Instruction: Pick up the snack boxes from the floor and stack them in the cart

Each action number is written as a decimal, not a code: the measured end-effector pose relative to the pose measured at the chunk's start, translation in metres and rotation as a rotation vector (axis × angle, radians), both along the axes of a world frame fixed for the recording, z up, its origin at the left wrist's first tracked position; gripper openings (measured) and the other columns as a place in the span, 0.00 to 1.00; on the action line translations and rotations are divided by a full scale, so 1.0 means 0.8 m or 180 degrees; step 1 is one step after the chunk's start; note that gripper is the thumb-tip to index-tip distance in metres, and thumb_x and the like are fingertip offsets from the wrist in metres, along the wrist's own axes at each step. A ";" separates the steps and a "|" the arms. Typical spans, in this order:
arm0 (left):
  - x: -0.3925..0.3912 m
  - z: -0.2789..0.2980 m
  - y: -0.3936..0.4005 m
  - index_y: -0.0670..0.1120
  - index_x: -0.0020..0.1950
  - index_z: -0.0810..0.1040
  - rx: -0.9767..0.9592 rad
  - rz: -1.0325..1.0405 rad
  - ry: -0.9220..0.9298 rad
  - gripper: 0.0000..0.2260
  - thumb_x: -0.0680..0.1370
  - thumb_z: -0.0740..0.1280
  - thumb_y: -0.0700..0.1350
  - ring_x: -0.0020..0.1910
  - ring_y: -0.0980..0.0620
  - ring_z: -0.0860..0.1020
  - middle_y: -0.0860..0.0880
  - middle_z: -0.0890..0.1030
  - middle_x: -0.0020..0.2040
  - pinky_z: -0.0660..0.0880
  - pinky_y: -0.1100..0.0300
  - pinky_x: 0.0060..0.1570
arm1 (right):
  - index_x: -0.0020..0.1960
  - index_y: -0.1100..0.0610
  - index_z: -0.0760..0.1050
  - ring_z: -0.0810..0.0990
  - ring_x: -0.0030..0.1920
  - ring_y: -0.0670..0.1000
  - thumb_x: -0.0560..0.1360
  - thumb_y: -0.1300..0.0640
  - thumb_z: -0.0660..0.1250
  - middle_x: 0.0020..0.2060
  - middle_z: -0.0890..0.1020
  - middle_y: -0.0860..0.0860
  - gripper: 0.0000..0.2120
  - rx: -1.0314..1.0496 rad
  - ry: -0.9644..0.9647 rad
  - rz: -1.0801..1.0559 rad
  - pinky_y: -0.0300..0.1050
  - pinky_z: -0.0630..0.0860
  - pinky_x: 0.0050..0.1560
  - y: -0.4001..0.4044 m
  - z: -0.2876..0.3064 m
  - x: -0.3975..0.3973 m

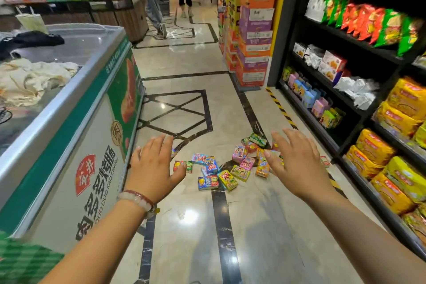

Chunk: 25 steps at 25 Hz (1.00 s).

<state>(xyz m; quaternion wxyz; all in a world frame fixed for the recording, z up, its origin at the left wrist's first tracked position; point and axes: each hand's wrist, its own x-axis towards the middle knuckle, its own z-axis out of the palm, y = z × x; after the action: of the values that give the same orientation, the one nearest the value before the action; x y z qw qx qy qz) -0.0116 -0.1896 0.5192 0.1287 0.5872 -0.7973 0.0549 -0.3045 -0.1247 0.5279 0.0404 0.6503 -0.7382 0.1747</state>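
**Hands Spread Above Scattered Boxes**

While both arms stretch forward in the head view, the left hand sits at lower centre-left with its fingers splayed and palm down, holding nothing. A bead bracelet circles that wrist. The right hand is at centre-right, equally flat and wide open, with nothing in it either.

Between and just beyond the hands, the snack boxes lie loose on the floor, a colourful scatter in the middle of the frame, some flat, some tilted on one another. The left thumb overlaps one box in the picture, and the right fingers overlap a few; whether they touch cannot be told.

A freezer with a glass lid fills the left side, cloth lying on top. Black shelves of snack bags run down the right side. Stacked cartons stand at upper centre, and two people walk at the top of the frame.
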 end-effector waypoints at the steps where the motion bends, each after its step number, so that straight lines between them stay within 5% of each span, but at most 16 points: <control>1: -0.001 -0.006 -0.019 0.44 0.71 0.65 0.0029 -0.0007 -0.0017 0.37 0.68 0.49 0.64 0.69 0.43 0.67 0.44 0.69 0.69 0.61 0.41 0.67 | 0.74 0.50 0.60 0.54 0.74 0.55 0.70 0.33 0.38 0.73 0.61 0.54 0.39 0.0051 -0.0021 -0.0015 0.51 0.47 0.73 -0.015 -0.004 -0.003; 6: -0.007 -0.031 -0.131 0.42 0.68 0.70 0.0126 -0.0133 0.0003 0.35 0.69 0.52 0.64 0.65 0.40 0.71 0.42 0.73 0.65 0.65 0.38 0.62 | 0.75 0.50 0.59 0.53 0.74 0.54 0.75 0.35 0.44 0.74 0.60 0.54 0.33 0.0151 -0.0062 -0.0165 0.49 0.45 0.72 -0.102 -0.031 -0.009; 17: -0.035 -0.083 -0.339 0.40 0.64 0.74 0.0317 -0.0508 0.0109 0.31 0.69 0.56 0.59 0.60 0.38 0.75 0.39 0.76 0.62 0.70 0.38 0.56 | 0.69 0.58 0.70 0.70 0.65 0.63 0.75 0.41 0.51 0.64 0.73 0.61 0.30 0.0099 -0.0109 -0.0377 0.61 0.64 0.65 -0.283 -0.097 -0.014; 25: -0.091 -0.171 -0.464 0.39 0.64 0.73 0.0632 -0.0328 0.0159 0.30 0.70 0.56 0.58 0.60 0.38 0.75 0.39 0.76 0.62 0.70 0.38 0.56 | 0.69 0.58 0.68 0.67 0.66 0.61 0.76 0.43 0.53 0.65 0.72 0.60 0.27 0.0314 -0.0079 -0.0146 0.55 0.55 0.67 -0.422 -0.190 -0.065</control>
<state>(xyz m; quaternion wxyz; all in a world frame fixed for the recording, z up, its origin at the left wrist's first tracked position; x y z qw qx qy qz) -0.0847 -0.5610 0.3823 0.0923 0.5565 -0.8244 -0.0458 -0.3564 -0.4626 0.3758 0.0031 0.6322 -0.7611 0.1452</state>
